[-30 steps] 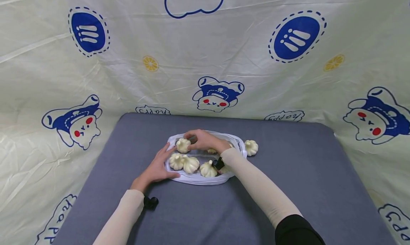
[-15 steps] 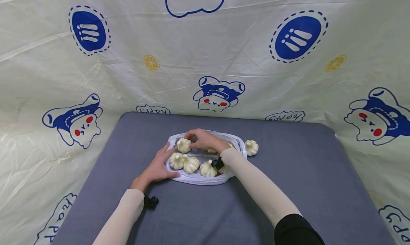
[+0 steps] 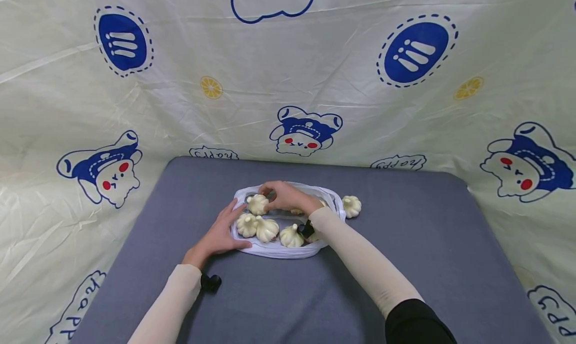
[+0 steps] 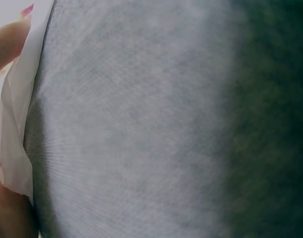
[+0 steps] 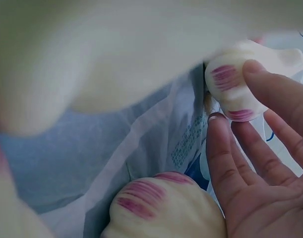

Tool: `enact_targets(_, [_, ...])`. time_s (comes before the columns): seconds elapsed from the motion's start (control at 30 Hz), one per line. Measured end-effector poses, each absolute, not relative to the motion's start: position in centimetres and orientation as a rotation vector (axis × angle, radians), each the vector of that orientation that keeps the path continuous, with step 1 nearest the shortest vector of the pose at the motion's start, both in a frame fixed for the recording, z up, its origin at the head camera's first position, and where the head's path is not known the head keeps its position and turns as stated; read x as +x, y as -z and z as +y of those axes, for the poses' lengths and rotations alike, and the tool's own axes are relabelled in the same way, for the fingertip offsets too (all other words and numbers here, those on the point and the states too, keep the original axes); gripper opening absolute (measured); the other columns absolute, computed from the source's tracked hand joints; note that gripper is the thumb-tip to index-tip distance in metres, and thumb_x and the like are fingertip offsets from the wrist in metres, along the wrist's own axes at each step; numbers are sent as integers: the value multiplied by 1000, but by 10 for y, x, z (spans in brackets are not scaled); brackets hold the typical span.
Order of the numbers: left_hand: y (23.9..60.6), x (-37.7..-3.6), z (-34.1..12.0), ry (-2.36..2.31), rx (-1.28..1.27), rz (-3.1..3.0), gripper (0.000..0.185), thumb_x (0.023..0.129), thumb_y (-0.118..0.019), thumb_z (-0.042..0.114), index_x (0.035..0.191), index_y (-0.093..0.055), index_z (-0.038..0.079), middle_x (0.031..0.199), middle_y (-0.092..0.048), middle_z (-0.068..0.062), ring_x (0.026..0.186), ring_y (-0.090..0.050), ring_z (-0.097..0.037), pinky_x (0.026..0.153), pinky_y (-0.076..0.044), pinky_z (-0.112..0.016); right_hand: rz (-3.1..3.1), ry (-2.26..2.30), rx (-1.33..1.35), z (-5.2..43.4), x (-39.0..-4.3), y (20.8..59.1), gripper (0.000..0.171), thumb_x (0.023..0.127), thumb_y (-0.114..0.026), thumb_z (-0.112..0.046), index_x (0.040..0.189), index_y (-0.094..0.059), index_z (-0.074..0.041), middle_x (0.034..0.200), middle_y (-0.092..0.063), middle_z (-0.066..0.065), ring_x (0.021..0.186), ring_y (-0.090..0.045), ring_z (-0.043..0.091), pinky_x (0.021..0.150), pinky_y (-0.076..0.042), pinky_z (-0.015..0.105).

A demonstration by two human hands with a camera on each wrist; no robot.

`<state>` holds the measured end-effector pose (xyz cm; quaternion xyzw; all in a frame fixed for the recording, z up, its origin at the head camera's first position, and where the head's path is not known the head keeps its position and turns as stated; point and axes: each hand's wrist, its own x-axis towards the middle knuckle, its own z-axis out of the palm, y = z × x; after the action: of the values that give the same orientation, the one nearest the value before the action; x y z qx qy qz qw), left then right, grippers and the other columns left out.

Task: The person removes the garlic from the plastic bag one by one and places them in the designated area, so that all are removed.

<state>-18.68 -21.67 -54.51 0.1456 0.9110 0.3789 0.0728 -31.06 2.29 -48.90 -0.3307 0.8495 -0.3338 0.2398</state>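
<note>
A white soft-walled bag [image 3: 281, 253] lies with its mouth spread wide on the table, several garlic bulbs inside. My right hand [image 3: 286, 196] reaches over it and pinches one garlic bulb [image 3: 257, 204] at the far left of the mouth. In the right wrist view, the thumb presses on this purple-streaked bulb [image 5: 228, 79] and fingers touch it from below. My left hand [image 3: 218, 232] rests against the bag's left end, fingers spread and thumb along the front rim. Two garlic bulbs [image 3: 267, 230] sit side by side near it. My right forearm hides part of the bag.
One garlic bulb [image 3: 352, 206] lies outside the bag, just off its right end. Another bulb [image 3: 291, 236] sits at the bag's front rim. The grey table [image 3: 405, 234] ends at a printed white sheet [image 3: 247, 124] behind it.
</note>
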Motion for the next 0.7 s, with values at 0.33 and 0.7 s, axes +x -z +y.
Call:
enact_targets(0.33, [546, -187, -215, -1168, 397, 2717, 117, 74, -90, 42, 165, -23, 13, 174, 5, -15, 158, -5, -47, 119, -20, -73, 2354, 911, -900, 28, -306, 484, 42, 86, -85, -16, 124, -67, -10, 122, -68, 10, 106, -68, 21, 92, -58, 30])
enact_targets(0.7, [544, -187, -213, -1157, 393, 2732, 125, 71, -91, 42, 165, -17, 6, 174, -2, -18, 157, -9, -47, 122, -18, -68, 2348, 1078, -809, 41, -290, 471, 44, 86, -84, -23, 125, -65, -14, 126, -65, 8, 104, -67, 20, 92, -57, 34])
